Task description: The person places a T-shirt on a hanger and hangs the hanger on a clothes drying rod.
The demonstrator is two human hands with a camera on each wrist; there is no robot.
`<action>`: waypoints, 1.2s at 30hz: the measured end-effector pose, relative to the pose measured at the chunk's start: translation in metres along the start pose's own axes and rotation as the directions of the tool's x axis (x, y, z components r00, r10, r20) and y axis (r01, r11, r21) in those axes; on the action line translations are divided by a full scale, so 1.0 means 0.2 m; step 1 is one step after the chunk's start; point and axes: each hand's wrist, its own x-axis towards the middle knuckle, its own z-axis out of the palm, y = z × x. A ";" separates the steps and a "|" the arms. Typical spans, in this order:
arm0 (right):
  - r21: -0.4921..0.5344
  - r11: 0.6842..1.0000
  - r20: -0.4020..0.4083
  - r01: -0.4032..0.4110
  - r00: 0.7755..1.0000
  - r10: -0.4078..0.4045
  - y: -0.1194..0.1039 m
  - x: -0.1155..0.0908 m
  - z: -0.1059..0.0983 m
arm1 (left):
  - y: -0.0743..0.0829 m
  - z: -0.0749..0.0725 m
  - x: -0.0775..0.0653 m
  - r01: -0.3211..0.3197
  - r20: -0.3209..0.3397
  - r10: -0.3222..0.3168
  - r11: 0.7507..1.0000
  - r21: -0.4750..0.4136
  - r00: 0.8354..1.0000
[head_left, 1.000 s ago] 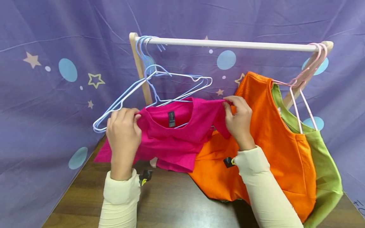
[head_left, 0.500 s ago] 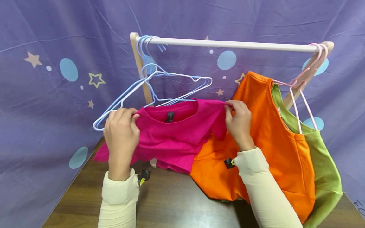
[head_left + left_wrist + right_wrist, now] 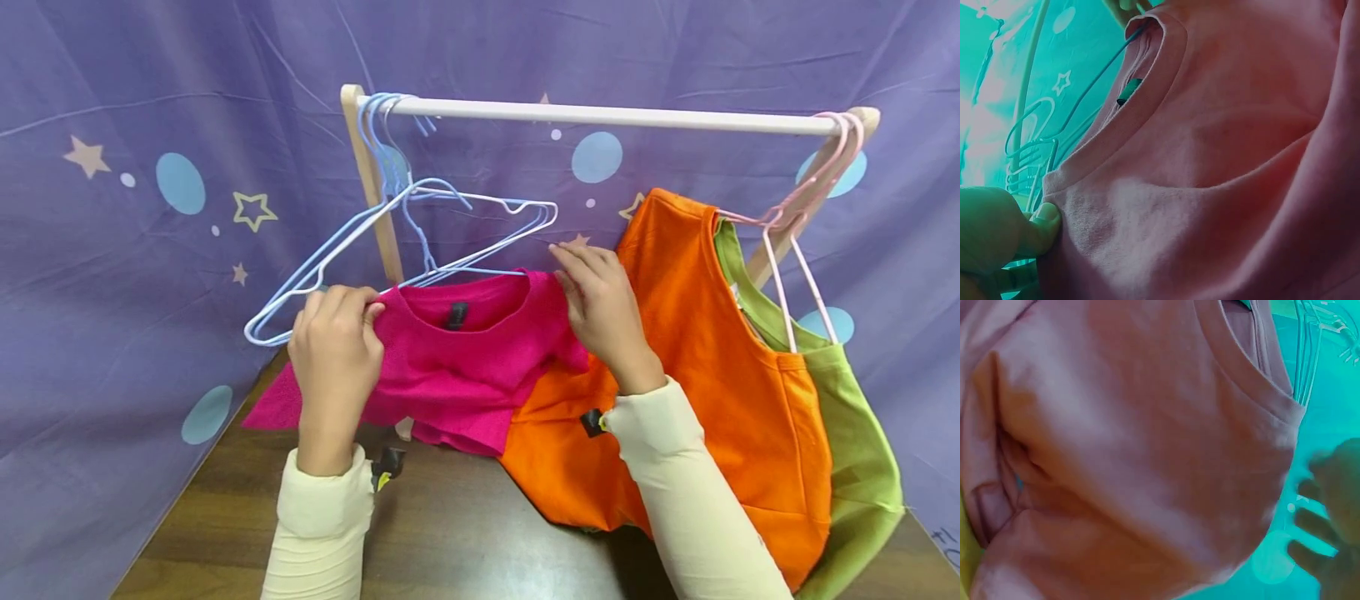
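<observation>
A magenta short-sleeved T-shirt (image 3: 465, 375) hangs in front of me on a blue wire hanger (image 3: 428, 250). The hanger's hook and neck rise out of the neckline, and most of its arms are hidden inside the shirt. My left hand (image 3: 337, 358) pinches the cloth at the shirt's left shoulder; the left wrist view shows the thumb (image 3: 1046, 215) pressed on the fabric beside the collar. Beside the right shoulder is my right hand (image 3: 606, 312), its fingers loosely extended and holding nothing. In the right wrist view a gap separates those fingers from the shirt (image 3: 1147, 437).
Several blue and white hangers (image 3: 352, 229) hang at the left end of a white rail (image 3: 615, 115) with wooden posts. Orange (image 3: 720, 400) and green (image 3: 862, 450) garments hang from pink hangers (image 3: 802, 212) at the right. Below is a brown wooden table (image 3: 450, 533).
The right hand has let go of the shirt's right shoulder and moved left and slightly up. The left hand has shifted slightly right, still pinching the cloth. The blue hanger's hook has swung right.
</observation>
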 end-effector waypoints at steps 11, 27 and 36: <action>-0.081 0.994 0.030 0.072 0.997 -0.070 -0.01 -0.04 0.06 | 0.03 0.04 -0.01 -0.022 0.025 0.021 0.999 0.031 0.999; -0.045 0.998 -0.044 0.044 0.998 -0.046 -0.11 -0.11 0.23 | 0.07 0.06 -0.04 0.020 0.065 -0.025 0.997 0.081 0.998; -0.036 0.999 -0.077 0.008 0.997 -0.011 -0.07 -0.09 0.20 | 0.06 0.06 -0.03 0.004 0.076 -0.010 0.997 0.079 0.997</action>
